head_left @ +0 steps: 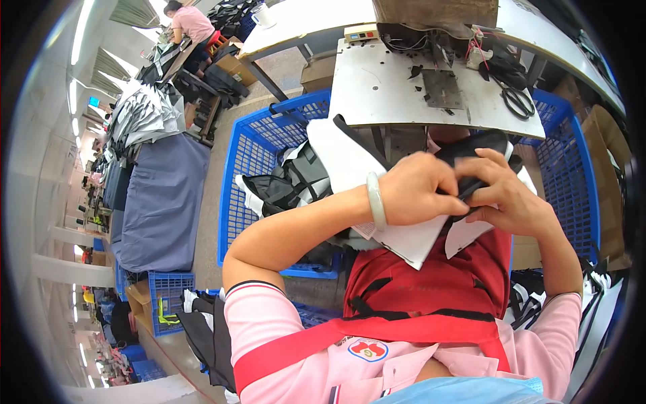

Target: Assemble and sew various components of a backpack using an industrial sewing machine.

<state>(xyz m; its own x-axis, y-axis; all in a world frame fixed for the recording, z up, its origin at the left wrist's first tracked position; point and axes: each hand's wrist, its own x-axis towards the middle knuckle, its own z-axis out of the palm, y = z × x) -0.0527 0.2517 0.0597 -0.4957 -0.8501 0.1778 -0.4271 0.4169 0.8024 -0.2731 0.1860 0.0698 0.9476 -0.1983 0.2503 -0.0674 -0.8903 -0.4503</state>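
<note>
My left hand (418,190), with a pale bangle (375,202) at its wrist, is closed, its fingers curled in a pinch on the edge of a black fabric piece (486,143). Close against it on the right, my right hand (503,194) pinches the same black fabric with bent fingers. White sheet-like panels (346,156) hang with the fabric over my lap, their pointed lower corners below my hands. A black strap (362,140) crosses the white panel. My fingers partly hide where the pieces meet. A red apron (431,279) lies beneath.
Ahead stands a white sewing machine table (367,81) with black scissors (517,101) at its right. Blue crates (232,195) flank my lap; the left one holds black and grey pieces (289,178). A cloth-covered stack (165,198) stands left. Another person (192,25) works far left.
</note>
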